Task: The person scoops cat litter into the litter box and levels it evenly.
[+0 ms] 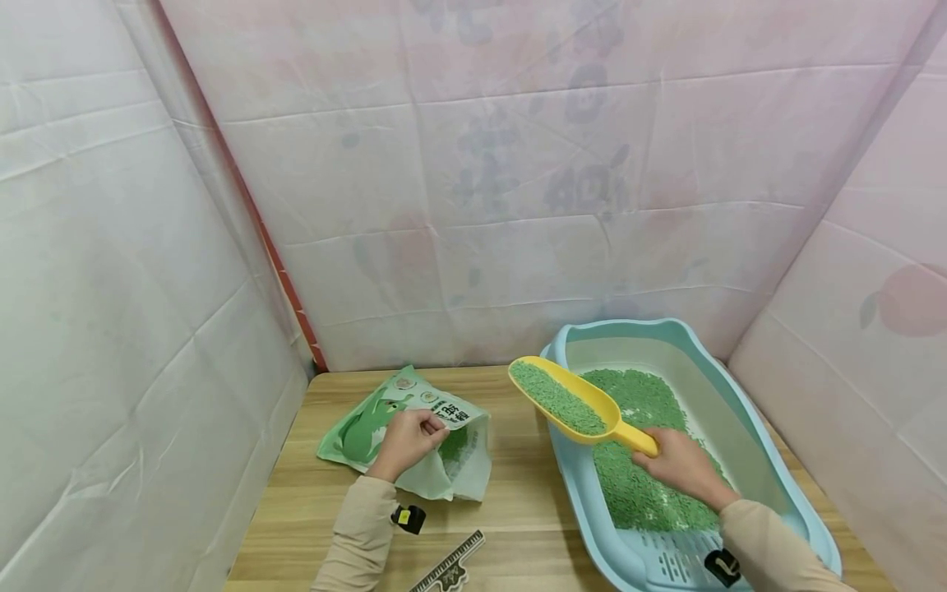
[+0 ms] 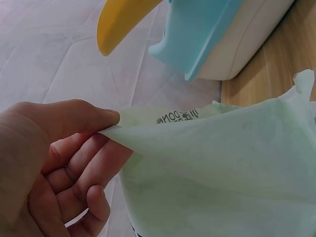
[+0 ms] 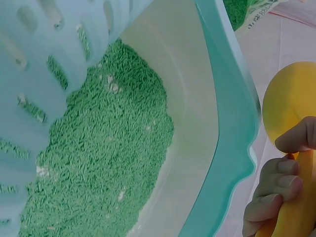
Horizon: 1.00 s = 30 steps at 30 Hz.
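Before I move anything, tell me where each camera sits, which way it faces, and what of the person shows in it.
Left wrist: on that wrist, facing the bag, its edge pinched by the left fingers.
Right wrist: on that wrist, facing the tray of green pellets; right fingers grip the scoop at the picture's right.
Head: on the head, facing forward and down at all these; left sleeve, right sleeve and both sets of fingers show.
Shared: both wrist views catch the tray and the scoop.
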Each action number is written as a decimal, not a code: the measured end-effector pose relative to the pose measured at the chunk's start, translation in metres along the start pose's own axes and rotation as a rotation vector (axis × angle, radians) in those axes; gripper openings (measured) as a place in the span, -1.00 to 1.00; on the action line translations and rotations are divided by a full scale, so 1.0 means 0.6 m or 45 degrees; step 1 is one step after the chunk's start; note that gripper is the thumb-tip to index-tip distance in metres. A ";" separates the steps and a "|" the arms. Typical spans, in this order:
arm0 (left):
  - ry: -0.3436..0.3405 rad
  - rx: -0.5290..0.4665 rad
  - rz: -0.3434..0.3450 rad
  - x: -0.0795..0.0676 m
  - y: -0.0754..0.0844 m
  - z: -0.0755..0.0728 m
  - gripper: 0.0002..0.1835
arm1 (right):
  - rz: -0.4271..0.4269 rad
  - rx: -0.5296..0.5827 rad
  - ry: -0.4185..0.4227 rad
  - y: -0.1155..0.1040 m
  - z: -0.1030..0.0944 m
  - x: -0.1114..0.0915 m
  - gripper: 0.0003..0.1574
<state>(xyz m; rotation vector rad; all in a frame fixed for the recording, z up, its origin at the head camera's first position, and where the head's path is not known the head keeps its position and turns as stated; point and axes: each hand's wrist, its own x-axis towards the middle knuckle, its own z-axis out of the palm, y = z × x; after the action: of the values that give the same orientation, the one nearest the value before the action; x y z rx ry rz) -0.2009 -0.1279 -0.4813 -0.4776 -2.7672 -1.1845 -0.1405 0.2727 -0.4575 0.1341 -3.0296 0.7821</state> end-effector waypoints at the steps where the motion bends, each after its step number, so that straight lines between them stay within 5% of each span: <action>1: 0.000 0.002 0.000 0.000 0.000 0.000 -0.90 | -0.002 -0.002 -0.001 0.003 -0.002 0.000 -0.87; 30: 0.007 0.011 0.011 -0.002 0.002 0.001 -0.90 | 0.044 -0.082 -0.003 0.046 -0.041 -0.003 -0.84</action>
<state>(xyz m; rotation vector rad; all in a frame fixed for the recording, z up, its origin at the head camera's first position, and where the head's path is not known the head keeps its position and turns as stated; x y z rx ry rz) -0.1994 -0.1271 -0.4812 -0.4838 -2.7616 -1.1695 -0.1414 0.3087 -0.4491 0.0820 -3.0629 0.6858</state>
